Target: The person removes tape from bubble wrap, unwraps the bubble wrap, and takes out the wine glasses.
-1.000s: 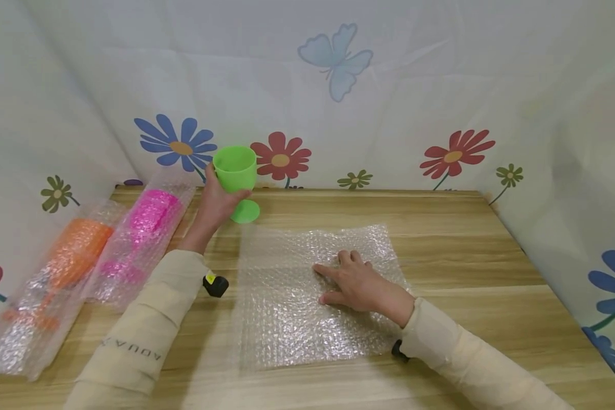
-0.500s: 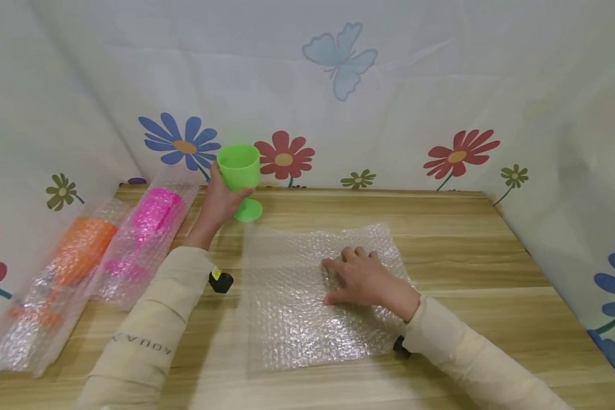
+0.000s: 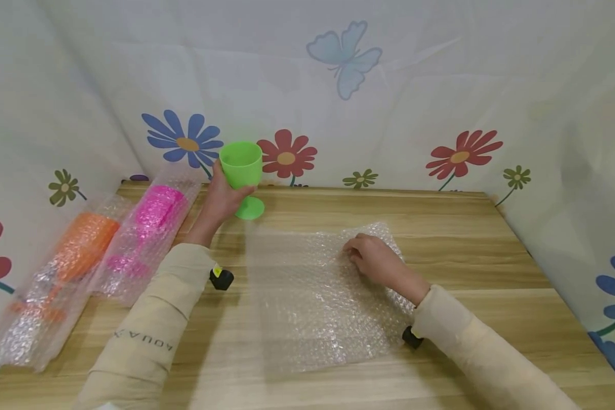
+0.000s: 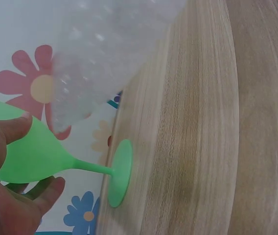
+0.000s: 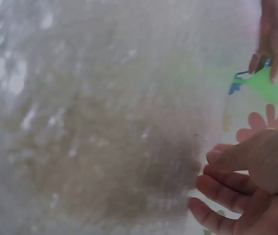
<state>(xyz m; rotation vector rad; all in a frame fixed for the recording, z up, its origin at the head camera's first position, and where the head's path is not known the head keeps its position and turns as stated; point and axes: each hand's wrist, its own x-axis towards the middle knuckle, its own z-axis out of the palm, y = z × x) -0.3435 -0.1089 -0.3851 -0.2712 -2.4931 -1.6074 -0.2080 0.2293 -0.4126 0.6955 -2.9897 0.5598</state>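
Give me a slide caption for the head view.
Left hand holds a green goblet while the right hand pinches a bubble-wrap sheet.

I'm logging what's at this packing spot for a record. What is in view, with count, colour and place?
Green goblet: 1, green, upright near the table's far edge
Bubble wrap sheet: 1, clear, mid-table, partly lifted
Orange goblet: 1, orange, wrapped, far left
Pink goblet: 1, pink, wrapped, beside the orange one
Table: 1, wood-grain brown, beneath everything
Backdrop: white, floral print with a butterfly, behind and at both sides
Wrist devices: 2, black, one per wrist
Sleeves: 2, cream, on the forearms
Left hand: 1, holding the green goblet
Right hand: 1, pinching the sheet's edge
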